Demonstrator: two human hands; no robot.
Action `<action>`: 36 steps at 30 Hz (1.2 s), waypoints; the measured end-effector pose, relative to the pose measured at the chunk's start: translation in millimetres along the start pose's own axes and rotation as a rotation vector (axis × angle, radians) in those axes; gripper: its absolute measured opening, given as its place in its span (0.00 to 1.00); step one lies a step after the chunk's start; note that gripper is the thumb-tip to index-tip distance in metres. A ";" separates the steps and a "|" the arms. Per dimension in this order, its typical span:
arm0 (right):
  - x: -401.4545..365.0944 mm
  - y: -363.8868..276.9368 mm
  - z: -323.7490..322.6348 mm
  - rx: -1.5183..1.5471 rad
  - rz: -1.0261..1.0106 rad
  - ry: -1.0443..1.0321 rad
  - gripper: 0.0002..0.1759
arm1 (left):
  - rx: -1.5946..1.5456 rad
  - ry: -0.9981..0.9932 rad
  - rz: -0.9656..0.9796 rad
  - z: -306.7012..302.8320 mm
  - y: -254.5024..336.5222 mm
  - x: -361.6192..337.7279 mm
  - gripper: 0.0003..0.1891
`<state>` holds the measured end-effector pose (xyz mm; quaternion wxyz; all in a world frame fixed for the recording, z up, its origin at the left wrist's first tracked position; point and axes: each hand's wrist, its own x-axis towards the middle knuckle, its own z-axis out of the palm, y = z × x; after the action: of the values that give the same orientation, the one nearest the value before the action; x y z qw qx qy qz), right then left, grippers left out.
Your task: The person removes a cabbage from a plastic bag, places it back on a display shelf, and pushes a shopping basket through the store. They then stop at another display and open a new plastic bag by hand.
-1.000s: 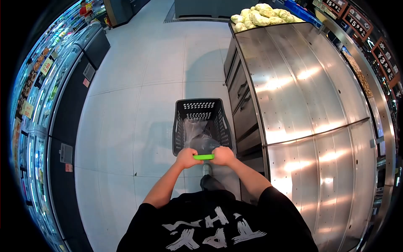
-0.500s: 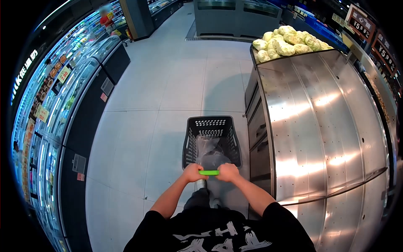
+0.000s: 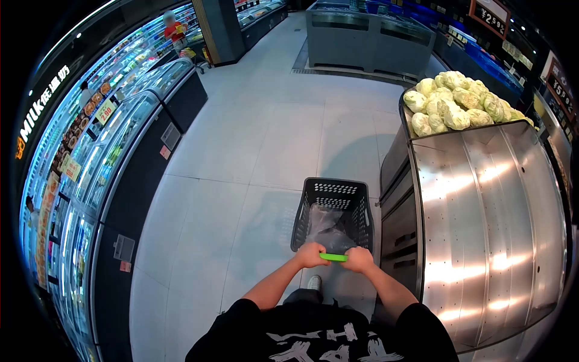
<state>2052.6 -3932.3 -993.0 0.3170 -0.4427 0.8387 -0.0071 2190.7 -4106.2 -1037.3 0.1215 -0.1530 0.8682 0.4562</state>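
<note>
Head camera: "MILK" sign point(image 3: 37, 117) tops the chiller point(image 3: 114, 157) (price tags point(image 3: 105, 110) below); left hand point(image 3: 312, 254) and right hand point(image 3: 359, 259) — grips closed round the green handle point(image 3: 333, 257) — above white floor tiles point(image 3: 265, 139).

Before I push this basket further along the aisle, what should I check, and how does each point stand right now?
1. Left hand closed on the green handle: ok.
2. Right hand closed on the same handle: ok.
3. Floor straight ahead of the basket free of obstacles: ok.
4. Gap between the basket and the steel counter on the right: very tight, cannot tell if they touch.
5. Plastic bag lies inside the basket, nothing over the rim: ok.
6. Wheels under the basket: hidden, cannot tell.
</note>
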 end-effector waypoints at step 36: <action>370.3 123.0 -216.4 0.077 0.030 0.043 0.18 | -0.026 0.003 0.002 -213.1 -56.0 402.4 0.22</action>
<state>1694.6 -4192.3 -1050.7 0.3158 -0.4174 0.8509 -0.0442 1824.9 -4375.3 -1102.5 0.1180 -0.1544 0.8626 0.4671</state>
